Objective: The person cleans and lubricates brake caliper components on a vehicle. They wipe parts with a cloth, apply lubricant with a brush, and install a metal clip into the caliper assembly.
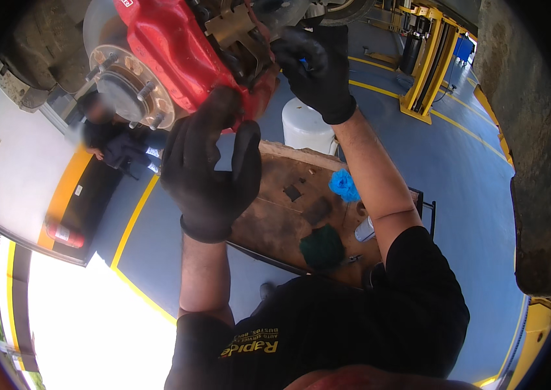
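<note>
A red brake caliper (174,55) sits at the top, beside the wheel hub (126,91) with its studs. Metal clips and brake pad hardware (233,32) show in the caliper's opening. My left hand (207,172), in a black glove, is raised at the caliper's lower end. Its fingers are bent over the red surface, the thumb stands apart, and nothing shows in its grasp. On the caliper's right side, my right hand (317,71), also gloved in black, has its fingers curled in a pinch. What lies between those fingertips is hidden.
Below my hands stands a brown-topped work table (265,224) with a dark green cloth (322,247), a blue crumpled glove or cloth (343,185), a white can (364,229) and dark flat pieces. Behind it is a white drum (308,127). A yellow lift post (428,71) rises far right; a person (116,140) sits left.
</note>
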Motion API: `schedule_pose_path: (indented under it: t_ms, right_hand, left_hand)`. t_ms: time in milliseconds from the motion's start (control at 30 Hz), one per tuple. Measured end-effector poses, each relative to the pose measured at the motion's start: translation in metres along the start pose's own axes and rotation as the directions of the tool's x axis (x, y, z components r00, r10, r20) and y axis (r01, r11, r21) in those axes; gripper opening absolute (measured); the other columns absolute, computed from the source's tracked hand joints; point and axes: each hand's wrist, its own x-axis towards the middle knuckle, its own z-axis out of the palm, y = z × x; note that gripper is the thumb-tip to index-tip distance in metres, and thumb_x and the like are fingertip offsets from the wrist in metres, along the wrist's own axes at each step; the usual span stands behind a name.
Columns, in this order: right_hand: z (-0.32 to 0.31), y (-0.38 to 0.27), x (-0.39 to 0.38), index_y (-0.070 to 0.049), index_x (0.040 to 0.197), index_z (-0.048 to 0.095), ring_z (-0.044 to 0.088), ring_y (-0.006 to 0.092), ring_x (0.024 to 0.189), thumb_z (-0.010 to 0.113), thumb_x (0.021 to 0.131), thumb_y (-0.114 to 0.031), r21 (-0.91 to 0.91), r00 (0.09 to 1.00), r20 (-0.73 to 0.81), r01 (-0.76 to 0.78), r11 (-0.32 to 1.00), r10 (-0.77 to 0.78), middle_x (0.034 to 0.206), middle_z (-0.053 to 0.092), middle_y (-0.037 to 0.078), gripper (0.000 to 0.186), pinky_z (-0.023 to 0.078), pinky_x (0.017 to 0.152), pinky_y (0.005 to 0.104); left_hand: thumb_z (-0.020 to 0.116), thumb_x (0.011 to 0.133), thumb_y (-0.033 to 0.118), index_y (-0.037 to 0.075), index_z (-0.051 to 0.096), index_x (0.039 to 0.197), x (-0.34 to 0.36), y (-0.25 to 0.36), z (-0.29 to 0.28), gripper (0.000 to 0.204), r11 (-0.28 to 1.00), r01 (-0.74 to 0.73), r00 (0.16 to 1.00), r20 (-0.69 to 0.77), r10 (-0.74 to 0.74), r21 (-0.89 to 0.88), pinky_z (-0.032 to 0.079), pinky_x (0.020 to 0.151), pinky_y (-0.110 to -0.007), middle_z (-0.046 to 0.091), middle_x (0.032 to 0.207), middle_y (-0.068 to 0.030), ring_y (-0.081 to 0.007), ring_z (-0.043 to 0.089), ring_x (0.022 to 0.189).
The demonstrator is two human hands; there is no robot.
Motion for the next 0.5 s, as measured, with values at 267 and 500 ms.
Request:
schedule_pose_path:
  t_ms: [267, 500]
  right_hand:
    - [-0.004, -0.013, 0.007, -0.004, 0.116, 0.068, 0.075, 0.0282, 0.083, 0.072, 0.093, -0.011, -0.119, 1.0, 0.009, 0.001, 0.993, 0.0, 0.096, 0.076, 0.013, 0.024, 0.059, 0.072, 0.0339]
    - [0.011, 0.0, -0.015, -0.002, 0.122, 0.065, 0.072, 0.0203, 0.096, 0.07, 0.096, -0.015, 0.315, 0.959, -0.056, -0.248, 0.916, 0.279, 0.106, 0.073, 0.014, 0.029, 0.056, 0.085, 0.0341]
  left_hand:
    - [0.081, 0.078, 0.002, 0.004, 0.07, 0.115, 0.001, 0.003, 0.003, 0.039, 0.976, -0.08, 0.991, -0.092, 0.1, 0.204, 0.054, 0.071, -0.031, 0.075, 0.094, -0.0079, -0.0213, 0.07, 0.076]
    - [0.082, 0.083, -0.001, 0.002, 0.067, 0.12, 0.008, 0.004, -0.011, 0.04, 0.99, -0.012, 0.992, -0.12, 0.029, 0.14, 0.06, 0.079, -0.029, 0.075, 0.106, -0.0101, -0.0179, 0.075, 0.09]
